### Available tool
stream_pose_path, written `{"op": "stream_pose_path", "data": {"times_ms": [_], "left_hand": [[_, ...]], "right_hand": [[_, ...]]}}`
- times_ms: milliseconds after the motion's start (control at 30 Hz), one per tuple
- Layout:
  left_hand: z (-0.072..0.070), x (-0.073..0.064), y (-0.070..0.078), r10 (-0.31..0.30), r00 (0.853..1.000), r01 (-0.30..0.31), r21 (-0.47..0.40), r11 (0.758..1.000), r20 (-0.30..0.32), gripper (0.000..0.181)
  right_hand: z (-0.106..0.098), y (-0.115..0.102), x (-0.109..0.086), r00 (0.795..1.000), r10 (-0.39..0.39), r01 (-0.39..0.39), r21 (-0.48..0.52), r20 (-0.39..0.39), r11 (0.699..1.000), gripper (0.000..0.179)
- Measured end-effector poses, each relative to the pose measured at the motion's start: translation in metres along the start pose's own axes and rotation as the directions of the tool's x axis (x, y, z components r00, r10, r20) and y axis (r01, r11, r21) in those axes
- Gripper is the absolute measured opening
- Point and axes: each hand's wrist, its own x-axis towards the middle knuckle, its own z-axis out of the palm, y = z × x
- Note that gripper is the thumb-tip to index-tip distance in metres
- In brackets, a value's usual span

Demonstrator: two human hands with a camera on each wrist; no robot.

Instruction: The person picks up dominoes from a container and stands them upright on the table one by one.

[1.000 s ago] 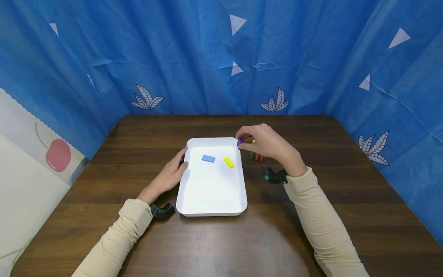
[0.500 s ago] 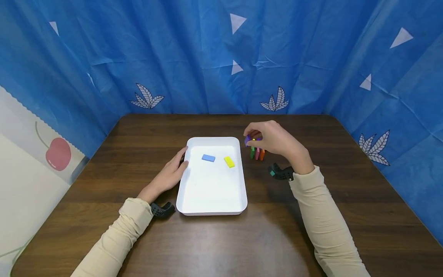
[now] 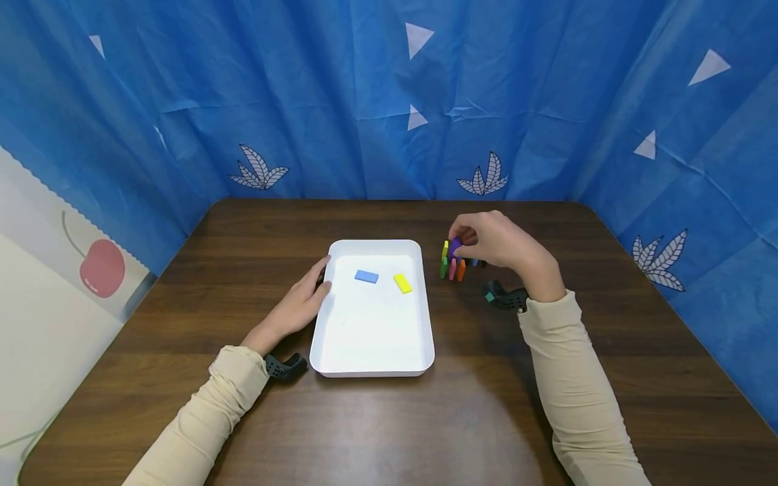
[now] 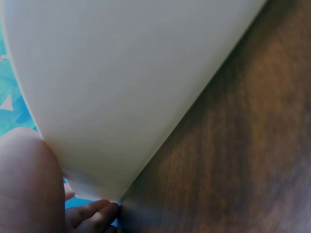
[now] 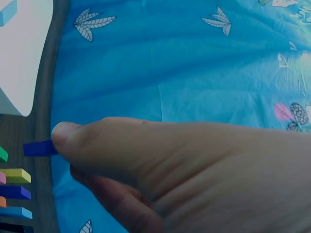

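Observation:
My right hand (image 3: 501, 239) pinches a small purple block (image 5: 39, 148) between thumb and fingers. In the head view, it hovers over a cluster of coloured blocks right of the white tray (image 3: 372, 372). The cluster includes a green block (image 3: 444, 268), a pink block (image 3: 452, 270), an orange block (image 3: 461, 271) and a yellow block (image 3: 446, 248); my hand partly covers others. A second purple block (image 5: 17, 192) shows among them in the right wrist view. My left hand (image 3: 298, 307) rests against the tray's left side, thumb and fingertips touching it near the rim.
Inside the tray lie a blue block (image 3: 367, 277) and a yellow block (image 3: 402, 283), apart from each other. Everything stands on a dark wooden table (image 3: 389, 432). A blue curtain (image 3: 340, 101) hangs behind its far edge.
From beside the tray's right rim, my right hand has moved right with the purple block, over the cluster. The left hand and the tray have stayed put.

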Motion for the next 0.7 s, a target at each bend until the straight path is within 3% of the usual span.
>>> {"op": "stream_pose_path", "data": {"times_ms": [700], "left_hand": [[-0.001,0.000,-0.003,-0.003,1.000,0.003,0.002,1.000,-0.002,0.062]], "right_hand": [[0.001,0.019,-0.001,0.985,0.161,-0.155,-0.086,0.065,0.984,0.024]]}}
